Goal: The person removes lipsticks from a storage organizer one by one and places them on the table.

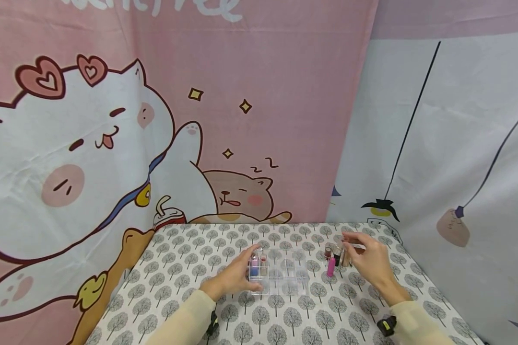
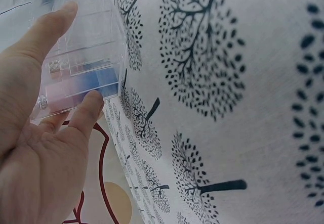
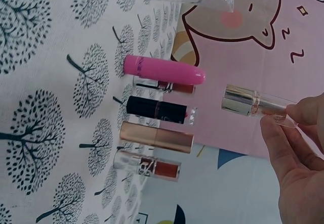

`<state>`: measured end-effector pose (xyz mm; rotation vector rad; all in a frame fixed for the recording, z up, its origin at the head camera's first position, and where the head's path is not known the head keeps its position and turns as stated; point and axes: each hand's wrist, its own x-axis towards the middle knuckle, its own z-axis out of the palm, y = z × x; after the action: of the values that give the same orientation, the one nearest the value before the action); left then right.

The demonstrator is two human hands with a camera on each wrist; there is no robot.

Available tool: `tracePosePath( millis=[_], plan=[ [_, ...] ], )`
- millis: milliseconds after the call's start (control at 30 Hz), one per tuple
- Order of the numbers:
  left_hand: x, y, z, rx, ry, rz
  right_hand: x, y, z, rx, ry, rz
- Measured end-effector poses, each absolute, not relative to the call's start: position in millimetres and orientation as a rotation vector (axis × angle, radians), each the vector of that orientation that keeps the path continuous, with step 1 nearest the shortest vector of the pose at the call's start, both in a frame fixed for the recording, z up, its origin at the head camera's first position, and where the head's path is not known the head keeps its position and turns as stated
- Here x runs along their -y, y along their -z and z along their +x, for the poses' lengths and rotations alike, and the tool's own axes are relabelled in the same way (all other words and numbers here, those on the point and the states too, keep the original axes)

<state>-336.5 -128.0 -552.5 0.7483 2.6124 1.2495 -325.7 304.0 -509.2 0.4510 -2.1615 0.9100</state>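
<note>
My left hand grips the left end of a clear divided organizer, thumb at the near side and fingers at the far side. In the organizer's leftmost column stand a pink-and-blue tube and a small reddish tube. Above the table at the right, my right hand pinches a lipstick by its clear end, its shiny gold part pointing away from the fingers. Near that hand stand a bright pink tube, a black lipstick, a rose-gold tube and clear-cased lip glosses.
A white cloth with grey trees covers the table. Behind it hangs a pink curtain with cartoon animals, beside a pale curtain on the right. The organizer's middle and right compartments show the cloth through them.
</note>
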Motion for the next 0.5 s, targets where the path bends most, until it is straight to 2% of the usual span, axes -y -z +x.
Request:
tracePosePath(
  millis=[500],
  plan=[
    [128.1, 553.6, -336.5, -2.616, -1.255, 0.745, -316.8, 524.1, -327.6, 2.238, -0.905, 0.445]
  ],
)
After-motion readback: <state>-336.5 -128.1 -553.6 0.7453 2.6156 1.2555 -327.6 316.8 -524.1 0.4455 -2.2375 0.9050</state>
